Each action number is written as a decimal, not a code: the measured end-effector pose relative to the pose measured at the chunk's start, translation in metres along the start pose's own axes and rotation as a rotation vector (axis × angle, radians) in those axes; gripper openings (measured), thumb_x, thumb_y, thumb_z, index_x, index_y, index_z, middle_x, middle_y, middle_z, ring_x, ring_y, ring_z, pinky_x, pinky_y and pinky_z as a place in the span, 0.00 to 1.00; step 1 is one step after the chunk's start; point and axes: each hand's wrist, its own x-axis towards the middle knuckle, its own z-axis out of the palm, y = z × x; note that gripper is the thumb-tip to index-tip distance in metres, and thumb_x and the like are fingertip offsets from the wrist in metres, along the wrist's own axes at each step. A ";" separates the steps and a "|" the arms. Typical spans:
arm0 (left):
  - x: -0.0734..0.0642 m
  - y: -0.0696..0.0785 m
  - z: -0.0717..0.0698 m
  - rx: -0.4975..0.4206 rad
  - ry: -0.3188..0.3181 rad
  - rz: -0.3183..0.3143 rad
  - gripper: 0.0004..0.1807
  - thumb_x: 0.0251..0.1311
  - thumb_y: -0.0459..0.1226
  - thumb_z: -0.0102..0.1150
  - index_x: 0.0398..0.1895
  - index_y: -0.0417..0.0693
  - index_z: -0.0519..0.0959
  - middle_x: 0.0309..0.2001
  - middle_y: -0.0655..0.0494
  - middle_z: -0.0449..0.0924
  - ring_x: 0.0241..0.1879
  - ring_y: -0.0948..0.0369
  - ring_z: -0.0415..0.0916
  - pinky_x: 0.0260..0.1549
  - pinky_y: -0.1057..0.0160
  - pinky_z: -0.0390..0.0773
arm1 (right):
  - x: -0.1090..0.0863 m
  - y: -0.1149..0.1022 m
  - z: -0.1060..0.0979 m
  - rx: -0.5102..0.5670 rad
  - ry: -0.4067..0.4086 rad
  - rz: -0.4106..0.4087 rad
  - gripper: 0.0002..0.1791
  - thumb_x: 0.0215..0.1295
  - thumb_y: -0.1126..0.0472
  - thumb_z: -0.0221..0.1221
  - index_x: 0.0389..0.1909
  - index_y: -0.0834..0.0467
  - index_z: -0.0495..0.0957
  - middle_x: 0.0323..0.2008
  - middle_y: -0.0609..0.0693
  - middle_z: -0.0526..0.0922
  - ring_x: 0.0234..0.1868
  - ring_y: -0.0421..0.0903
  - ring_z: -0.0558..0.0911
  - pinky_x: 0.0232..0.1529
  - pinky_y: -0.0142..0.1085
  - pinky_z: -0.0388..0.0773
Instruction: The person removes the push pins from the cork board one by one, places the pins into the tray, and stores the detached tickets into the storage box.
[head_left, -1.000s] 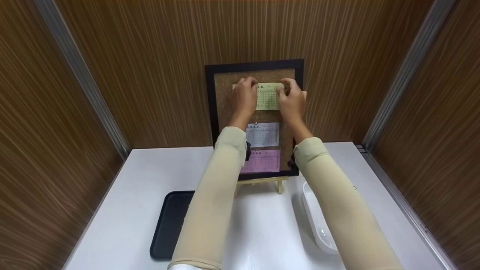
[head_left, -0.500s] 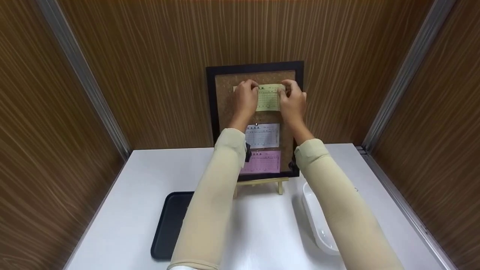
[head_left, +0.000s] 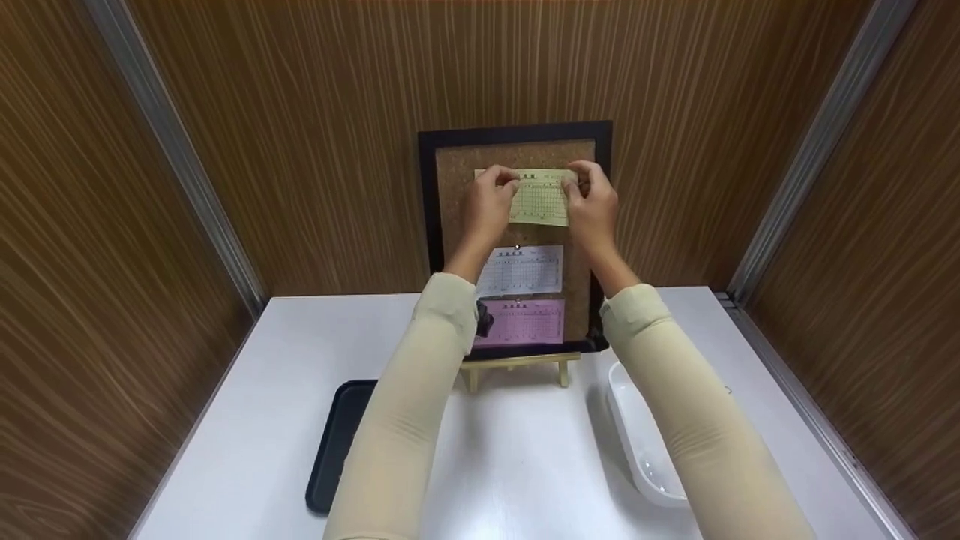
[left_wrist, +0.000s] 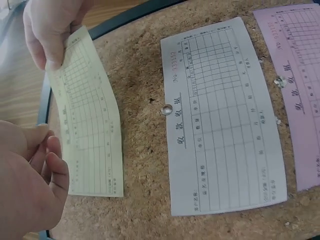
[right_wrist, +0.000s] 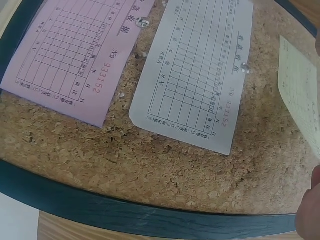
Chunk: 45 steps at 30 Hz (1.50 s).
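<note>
A yellow receipt slip (head_left: 540, 204) stands high on the framed corkboard (head_left: 577, 232), its lower edge curving away from the cork. My right hand (head_left: 595, 202) pinches its right end between thumb and fingers. At the middle of the slip's top edge, the thumb and fingertips of my left hand (head_left: 489, 204) come together. Whatever lies between those fingertips is hidden. Below hang a white slip (left_wrist: 225, 130) and a pink slip (right_wrist: 70, 55). A clear pushpin (left_wrist: 166, 109) sits at the white slip's top edge, and another pushpin (right_wrist: 142, 22) at the pink slip's.
The board rests on a small wooden easel (head_left: 517, 362) on a white table (head_left: 510, 465). A black tray (head_left: 321, 472) lies at the left, partly behind the left sleeve. A white dish (head_left: 634, 457) stands at the right, partly under the right sleeve. Wood-grain walls enclose the table.
The yellow slip's lower right part tips further off the board, with my right hand still pinching it. My left hand stays at the top edge. Both wrists have spread slightly apart.
</note>
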 end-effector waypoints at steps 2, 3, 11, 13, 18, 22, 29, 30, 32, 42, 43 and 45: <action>-0.005 -0.002 -0.004 -0.023 -0.005 -0.006 0.07 0.70 0.41 0.60 0.45 0.52 0.84 0.46 0.60 0.86 0.46 0.64 0.80 0.47 0.62 0.76 | -0.002 -0.001 -0.002 0.015 0.006 -0.012 0.13 0.70 0.68 0.60 0.53 0.67 0.78 0.37 0.55 0.80 0.35 0.41 0.74 0.39 0.29 0.70; -0.008 -0.004 -0.007 -0.036 -0.008 -0.009 0.07 0.70 0.41 0.60 0.45 0.52 0.84 0.46 0.60 0.85 0.46 0.64 0.80 0.46 0.62 0.75 | -0.004 -0.001 -0.004 0.027 0.010 -0.018 0.13 0.70 0.69 0.60 0.53 0.67 0.78 0.37 0.56 0.80 0.35 0.41 0.74 0.38 0.29 0.70; -0.038 -0.017 -0.020 -0.158 -0.011 0.066 0.07 0.69 0.37 0.61 0.44 0.45 0.84 0.42 0.54 0.86 0.41 0.63 0.78 0.39 0.67 0.74 | -0.034 -0.041 -0.032 0.081 0.046 -0.066 0.13 0.68 0.74 0.58 0.51 0.75 0.76 0.37 0.68 0.78 0.35 0.50 0.75 0.38 0.27 0.69; -0.049 -0.021 -0.024 -0.152 -0.011 0.074 0.08 0.68 0.38 0.62 0.44 0.45 0.85 0.41 0.56 0.86 0.39 0.62 0.78 0.36 0.67 0.74 | -0.038 -0.037 -0.039 0.090 0.049 -0.057 0.13 0.69 0.74 0.58 0.52 0.75 0.76 0.37 0.67 0.79 0.35 0.48 0.75 0.38 0.27 0.69; -0.075 -0.033 -0.035 -0.194 -0.019 0.095 0.09 0.69 0.39 0.62 0.44 0.44 0.84 0.39 0.56 0.85 0.37 0.60 0.77 0.35 0.66 0.73 | -0.049 -0.015 -0.055 0.098 0.072 -0.010 0.14 0.70 0.70 0.59 0.54 0.71 0.76 0.39 0.58 0.80 0.36 0.41 0.75 0.37 0.27 0.70; -0.097 -0.046 -0.043 -0.214 -0.015 0.103 0.08 0.68 0.39 0.62 0.44 0.44 0.84 0.39 0.56 0.84 0.36 0.57 0.76 0.36 0.65 0.74 | -0.066 -0.004 -0.072 0.117 0.068 0.001 0.15 0.71 0.65 0.60 0.55 0.67 0.76 0.41 0.53 0.80 0.37 0.41 0.76 0.36 0.28 0.72; -0.136 -0.072 -0.055 -0.217 0.004 0.063 0.06 0.67 0.38 0.64 0.43 0.46 0.84 0.35 0.56 0.82 0.33 0.56 0.75 0.31 0.66 0.73 | -0.103 -0.001 -0.109 0.113 0.091 0.038 0.16 0.71 0.61 0.61 0.55 0.62 0.76 0.42 0.52 0.80 0.39 0.42 0.78 0.36 0.26 0.75; -0.142 -0.076 -0.057 -0.226 0.003 0.054 0.06 0.67 0.38 0.64 0.42 0.46 0.84 0.35 0.55 0.82 0.33 0.56 0.75 0.31 0.67 0.73 | -0.108 -0.001 -0.115 0.105 0.097 0.043 0.16 0.71 0.61 0.61 0.55 0.63 0.76 0.42 0.51 0.80 0.39 0.42 0.78 0.35 0.26 0.75; -0.151 -0.084 -0.060 -0.233 0.006 0.036 0.06 0.67 0.38 0.64 0.42 0.46 0.84 0.35 0.55 0.82 0.33 0.57 0.74 0.31 0.67 0.73 | -0.118 0.001 -0.124 0.091 0.113 0.056 0.16 0.71 0.61 0.60 0.56 0.64 0.76 0.42 0.50 0.79 0.39 0.42 0.78 0.35 0.25 0.75; -0.196 -0.130 -0.073 -0.188 0.033 -0.108 0.06 0.66 0.40 0.65 0.42 0.49 0.85 0.38 0.55 0.84 0.29 0.61 0.73 0.26 0.67 0.73 | -0.170 0.020 -0.169 0.049 0.194 0.177 0.18 0.72 0.63 0.59 0.59 0.67 0.74 0.44 0.46 0.78 0.44 0.40 0.77 0.40 0.22 0.75; -0.200 -0.135 -0.075 -0.191 0.032 -0.120 0.06 0.66 0.40 0.65 0.42 0.49 0.85 0.38 0.55 0.84 0.29 0.61 0.73 0.25 0.67 0.73 | -0.176 0.022 -0.173 0.037 0.198 0.195 0.18 0.72 0.63 0.59 0.59 0.67 0.74 0.44 0.45 0.78 0.44 0.40 0.77 0.40 0.21 0.75; -0.208 -0.145 -0.079 -0.194 0.032 -0.142 0.06 0.66 0.39 0.65 0.42 0.49 0.86 0.38 0.54 0.84 0.28 0.61 0.74 0.25 0.67 0.73 | -0.186 0.027 -0.181 0.012 0.204 0.225 0.19 0.72 0.63 0.59 0.59 0.66 0.73 0.43 0.45 0.77 0.43 0.40 0.77 0.39 0.21 0.74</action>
